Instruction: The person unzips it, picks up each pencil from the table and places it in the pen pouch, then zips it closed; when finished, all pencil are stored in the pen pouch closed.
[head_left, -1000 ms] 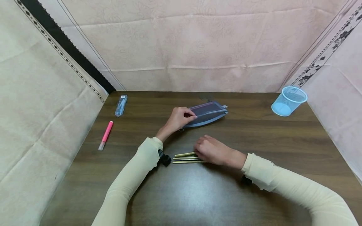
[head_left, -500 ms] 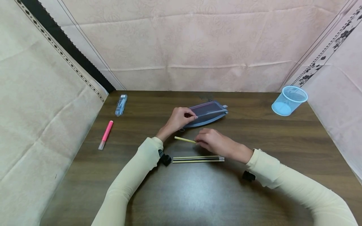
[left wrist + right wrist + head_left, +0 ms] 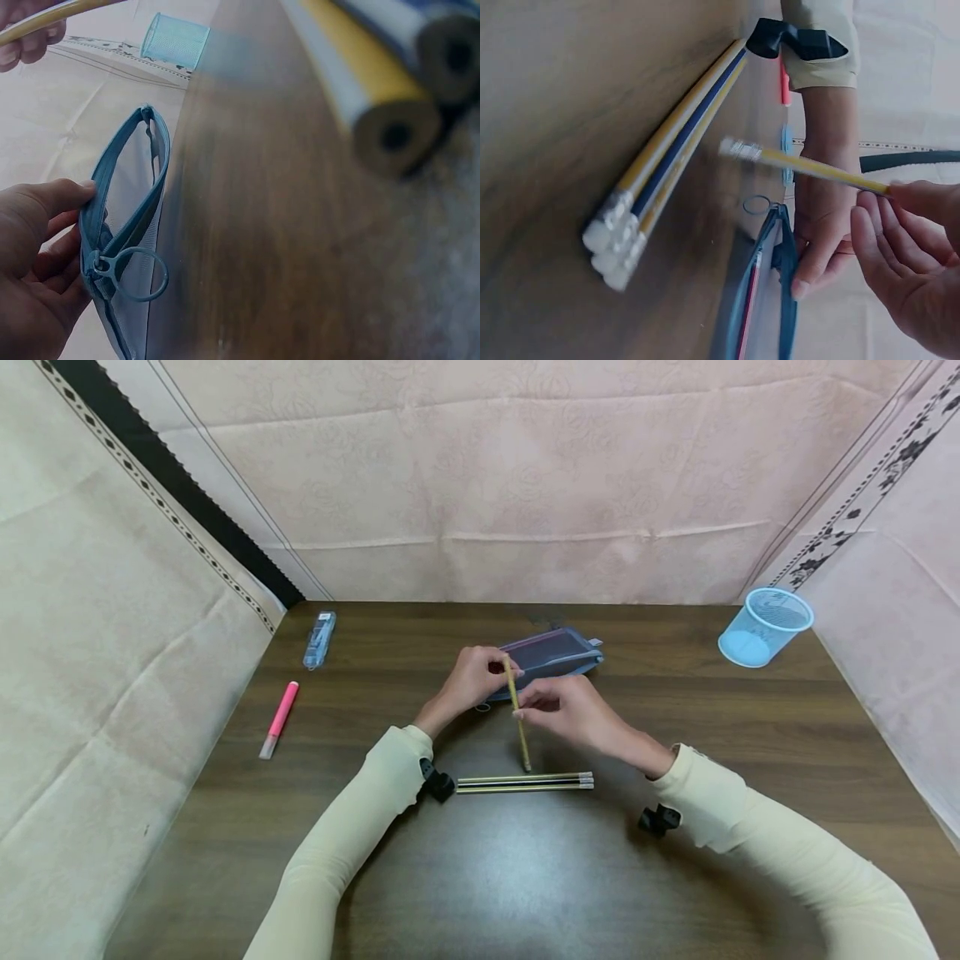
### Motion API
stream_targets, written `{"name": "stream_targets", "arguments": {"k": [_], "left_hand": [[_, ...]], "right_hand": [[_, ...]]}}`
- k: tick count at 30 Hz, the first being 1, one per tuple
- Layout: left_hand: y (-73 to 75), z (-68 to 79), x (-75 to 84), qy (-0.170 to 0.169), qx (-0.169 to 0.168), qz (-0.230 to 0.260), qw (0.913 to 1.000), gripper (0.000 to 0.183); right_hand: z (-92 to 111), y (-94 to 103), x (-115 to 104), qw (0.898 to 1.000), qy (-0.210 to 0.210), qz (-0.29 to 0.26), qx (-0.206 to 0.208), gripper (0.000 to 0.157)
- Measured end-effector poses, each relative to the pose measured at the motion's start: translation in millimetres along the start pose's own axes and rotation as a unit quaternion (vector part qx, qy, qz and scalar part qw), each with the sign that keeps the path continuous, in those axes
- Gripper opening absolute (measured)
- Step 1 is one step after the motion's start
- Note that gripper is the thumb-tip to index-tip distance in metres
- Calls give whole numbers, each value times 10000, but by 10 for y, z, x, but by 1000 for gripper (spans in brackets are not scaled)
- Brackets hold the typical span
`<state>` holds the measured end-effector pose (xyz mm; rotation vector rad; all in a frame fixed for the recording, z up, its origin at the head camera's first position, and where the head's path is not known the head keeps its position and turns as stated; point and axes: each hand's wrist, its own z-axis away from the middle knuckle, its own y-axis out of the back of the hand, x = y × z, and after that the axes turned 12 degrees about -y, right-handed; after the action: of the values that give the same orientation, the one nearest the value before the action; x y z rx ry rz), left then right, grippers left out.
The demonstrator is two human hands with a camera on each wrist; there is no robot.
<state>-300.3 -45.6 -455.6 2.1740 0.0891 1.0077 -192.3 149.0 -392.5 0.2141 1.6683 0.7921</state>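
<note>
My left hand (image 3: 474, 677) pinches one edge of a blue zip pencil pouch (image 3: 558, 647) with see-through sides. The pouch's mouth gapes, and a ring-shaped zip pull (image 3: 163, 279) hangs at its near end. In the right wrist view, a red stick-like thing (image 3: 748, 311) shows inside it. Between thumb and fingers, my right hand (image 3: 573, 714) holds a yellow-striped pencil (image 3: 522, 739) in front of the pouch, its silver-and-white eraser end (image 3: 739, 148) towards me. Several striped pencils (image 3: 525, 783) lie side by side on the table below, white eraser ends to the right.
A pink marker (image 3: 280, 718) and a slim blue object (image 3: 320, 641) lie at the left side of the wooden table (image 3: 360, 885). A light blue mesh cup (image 3: 753, 639) is near the back right corner. Patterned cloth (image 3: 525, 485) hangs behind.
My right hand has lifted one pencil off the row, brought it up towards the pouch and turned it from crosswise to lengthwise. The left hand keeps its place on the pouch.
</note>
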Motion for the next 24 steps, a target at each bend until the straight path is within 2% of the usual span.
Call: {"name": "stream_targets", "arguments": {"k": [2, 4, 5, 7, 9, 13, 18, 20, 21, 23, 24], "left_hand": [[-4, 1, -3, 36, -27, -31, 10000, 10], [-8, -1, -6, 69, -40, -32, 10000, 10], [-10, -3, -8, 79, -40, -37, 10000, 9], [-12, -6, -8, 95, -38, -52, 9999, 9], [-12, -9, -4, 88, -22, -84, 9999, 9], [-7, -14, 2, 66, -9, -130, 9999, 10], [1, -7, 16, 75, -15, -126, 9999, 11], [4, 1, 21, 108, -12, -114, 9999, 11], [4, 4, 21, 118, -10, -117, 9999, 11], [3, 6, 18, 128, 7, -128, 9998, 11], [2, 6, 16, 128, 17, -137, 9998, 11]], "right_hand": [[-12, -6, 21, 9987, -272, -431, 46, 6], [-21, -12, 39, 9924, -570, -1089, -52, 9], [-25, -15, 47, 9865, -726, -1459, -135, 11], [-30, -19, 54, 9675, -1073, -2267, -324, 16], [-38, -22, 66, 9439, -1390, -2958, -475, 20], [-57, -23, 98, 8943, -1926, -3991, -629, 29], [-71, -7, 158, 8152, -2607, -5108, -806, 40], [-74, 3, 201, 7807, -2908, -5476, -779, 36], [-75, 8, 225, 7670, -3028, -5608, -745, 32], [-79, 17, 278, 7428, -3203, -5843, -646, 23], [-83, 24, 303, 7343, -3264, -5922, -601, 20]]}}
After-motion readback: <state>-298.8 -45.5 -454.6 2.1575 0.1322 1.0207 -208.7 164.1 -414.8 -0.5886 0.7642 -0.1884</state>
